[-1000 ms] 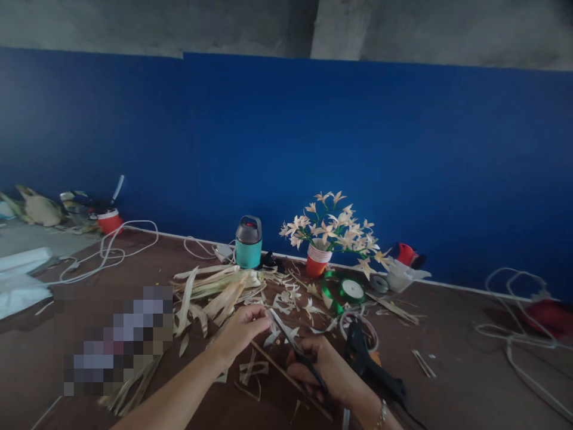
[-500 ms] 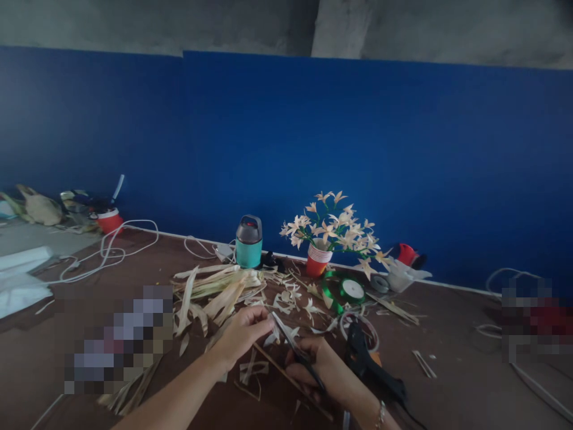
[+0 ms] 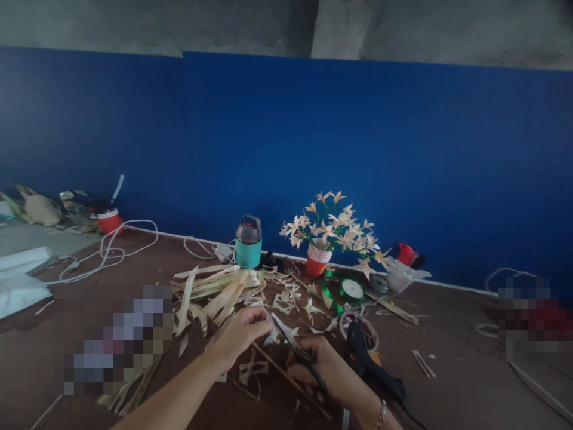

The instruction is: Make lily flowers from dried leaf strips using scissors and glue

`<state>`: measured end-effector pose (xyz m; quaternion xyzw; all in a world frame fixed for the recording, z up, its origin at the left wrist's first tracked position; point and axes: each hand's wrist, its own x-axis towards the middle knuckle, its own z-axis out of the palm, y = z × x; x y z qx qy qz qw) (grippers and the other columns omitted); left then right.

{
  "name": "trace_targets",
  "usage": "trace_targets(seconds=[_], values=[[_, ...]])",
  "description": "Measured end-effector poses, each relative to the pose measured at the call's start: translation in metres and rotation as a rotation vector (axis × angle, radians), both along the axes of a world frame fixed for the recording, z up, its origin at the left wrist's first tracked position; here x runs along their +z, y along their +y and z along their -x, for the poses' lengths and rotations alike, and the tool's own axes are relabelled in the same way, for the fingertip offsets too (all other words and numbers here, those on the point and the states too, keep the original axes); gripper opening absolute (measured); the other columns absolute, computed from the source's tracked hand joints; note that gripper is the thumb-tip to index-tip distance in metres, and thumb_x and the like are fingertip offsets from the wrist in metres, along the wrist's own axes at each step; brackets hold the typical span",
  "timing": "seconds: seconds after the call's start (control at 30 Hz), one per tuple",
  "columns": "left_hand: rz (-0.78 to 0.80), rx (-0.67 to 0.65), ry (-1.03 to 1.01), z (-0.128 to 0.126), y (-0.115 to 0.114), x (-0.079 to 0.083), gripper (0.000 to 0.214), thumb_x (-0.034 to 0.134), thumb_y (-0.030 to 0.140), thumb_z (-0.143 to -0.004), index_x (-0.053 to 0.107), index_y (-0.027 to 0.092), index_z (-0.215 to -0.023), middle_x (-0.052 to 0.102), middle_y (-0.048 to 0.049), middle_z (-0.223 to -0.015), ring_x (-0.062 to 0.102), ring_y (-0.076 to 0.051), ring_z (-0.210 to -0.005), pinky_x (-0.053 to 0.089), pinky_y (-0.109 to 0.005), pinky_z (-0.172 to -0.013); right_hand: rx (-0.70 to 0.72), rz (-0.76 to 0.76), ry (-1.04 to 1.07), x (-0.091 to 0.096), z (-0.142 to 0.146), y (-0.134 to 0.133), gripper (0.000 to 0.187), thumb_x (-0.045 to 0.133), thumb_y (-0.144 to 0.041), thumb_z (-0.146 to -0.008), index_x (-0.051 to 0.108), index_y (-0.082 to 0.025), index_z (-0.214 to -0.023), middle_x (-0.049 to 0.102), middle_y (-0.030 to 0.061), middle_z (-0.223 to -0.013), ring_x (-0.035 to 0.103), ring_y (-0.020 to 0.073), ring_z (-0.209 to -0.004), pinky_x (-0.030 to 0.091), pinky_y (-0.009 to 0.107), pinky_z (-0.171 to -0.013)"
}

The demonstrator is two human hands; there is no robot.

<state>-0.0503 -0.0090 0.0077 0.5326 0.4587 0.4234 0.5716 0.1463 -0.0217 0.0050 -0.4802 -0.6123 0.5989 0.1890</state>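
Observation:
Thumb and fingers of my left hand [image 3: 244, 337] are pinched together on a small pale piece of dried husk, mostly hidden by the fingertips. My right hand [image 3: 320, 367] is closed around the dark handles of a pair of scissors [image 3: 286, 334]. The blades point up and left, reaching close to the left fingertips; whether they touch the husk I cannot tell. Below both hands a thin brown stick [image 3: 280, 369] lies slanted on the table. Pale cut petals [image 3: 289, 298] and scraps are scattered just beyond the hands.
Long dried husks [image 3: 224, 286] lie to the left, near a teal jar [image 3: 248, 252]. Husk flowers [image 3: 342, 224] stand in a red paper cup [image 3: 319, 263]. Green ribbon spool [image 3: 353, 289] and black glue gun [image 3: 373, 367] are at right. White cables [image 3: 107, 257] loop at far left.
Both hands stay almost in place. The scissors and right hand have shifted only very slightly; nothing is let go or picked up.

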Motion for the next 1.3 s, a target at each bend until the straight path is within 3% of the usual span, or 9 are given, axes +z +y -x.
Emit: trace_targets(seconds=[0.33,0.47,0.63,0.73,0.83,0.93,1.1,1.2,1.3], values=[[0.052,0.05,-0.114,-0.002,0.001,0.0,0.011,0.061,0.024,-0.064,0.051,0.017,-0.063,0.05,0.0049,-0.055,0.043,-0.011,-0.055,0.032,-0.024,-0.058,-0.008,0.002,0.003,0.0,-0.001,0.0,0.022,0.07,-0.034,-0.064,0.061,-0.015,-0.068,0.045,-0.0087,-0.04,0.037,0.0043,-0.032,0.029,0.014,-0.029],[0.039,0.09,-0.131,-0.002,0.0,0.006,0.009,0.061,0.021,-0.064,0.053,0.017,-0.064,0.047,0.0061,-0.057,0.04,-0.01,-0.055,0.03,-0.022,-0.056,-0.097,0.009,0.104,-0.003,0.002,0.002,0.032,0.073,-0.04,-0.06,0.059,-0.015,-0.073,0.049,-0.0071,-0.047,0.043,0.0064,-0.037,0.032,0.015,-0.033],[0.032,0.002,0.026,-0.006,-0.002,-0.003,0.013,0.064,0.027,-0.066,0.059,0.015,-0.069,0.053,0.0036,-0.061,0.044,-0.011,-0.059,0.031,-0.023,-0.058,-0.287,-0.23,0.306,-0.005,0.012,-0.002,0.037,0.075,-0.032,-0.061,0.057,-0.017,-0.09,0.058,-0.0031,-0.066,0.053,0.0104,-0.057,0.043,0.02,-0.052],[-0.03,-0.086,0.124,-0.011,-0.004,-0.013,0.011,0.065,0.023,-0.064,0.06,0.016,-0.07,0.052,0.0043,-0.059,0.042,-0.01,-0.056,0.031,-0.022,-0.054,-0.315,-0.389,0.341,-0.007,0.016,-0.008,0.037,0.07,-0.025,-0.067,0.055,-0.019,-0.1,0.061,0.0013,-0.082,0.058,0.0143,-0.073,0.047,0.024,-0.066],[-0.103,-0.146,0.156,-0.015,-0.006,-0.016,0.011,0.065,0.018,-0.061,0.058,0.016,-0.068,0.051,0.0044,-0.061,0.043,-0.01,-0.058,0.032,-0.022,-0.055,-0.286,-0.458,0.304,-0.013,0.019,-0.011,0.031,0.067,-0.024,-0.071,0.055,-0.018,-0.1,0.059,0.0014,-0.08,0.056,0.0141,-0.07,0.047,0.024,-0.065],[-0.11,-0.132,0.135,-0.016,-0.008,-0.014,0.015,0.066,0.016,-0.059,0.056,0.016,-0.07,0.051,0.0044,-0.062,0.043,-0.01,-0.058,0.033,-0.022,-0.056,-0.278,-0.428,0.269,-0.016,0.019,-0.01,0.028,0.065,-0.027,-0.073,0.057,-0.017,-0.097,0.058,0.0005,-0.073,0.054,0.013,-0.064,0.045,0.023,-0.06],[0.095,-0.074,-0.083,-0.022,-0.014,-0.008,0.026,0.07,0.021,-0.059,0.059,0.016,-0.082,0.056,0.003,-0.067,0.049,-0.012,-0.062,0.036,-0.023,-0.061,-0.471,-0.362,0.36,-0.011,0.021,-0.006,0.037,0.073,-0.039,-0.064,0.058,-0.017,-0.089,0.058,0.0011,-0.072,0.054,0.0143,-0.066,0.044,0.023,-0.061],[0.183,-0.047,-0.169,-0.028,-0.018,-0.007,0.024,0.072,0.033,-0.061,0.059,0.015,-0.072,0.059,0.0012,-0.067,0.052,-0.014,-0.064,0.038,-0.025,-0.063,-0.515,-0.296,0.419,-0.008,0.023,-0.006,0.042,0.076,-0.042,-0.059,0.057,-0.018,-0.088,0.056,0.0,-0.069,0.053,0.0137,-0.062,0.043,0.023,-0.057],[0.143,0.021,-0.152,-0.03,-0.02,-0.008,0.024,0.069,0.036,-0.064,0.056,0.016,-0.062,0.055,0.0025,-0.06,0.05,-0.013,-0.061,0.037,-0.025,-0.062,-0.507,-0.291,0.435,-0.009,0.024,-0.007,0.042,0.077,-0.039,-0.059,0.057,-0.018,-0.089,0.056,0.0001,-0.07,0.053,0.0137,-0.063,0.043,0.023,-0.057]])
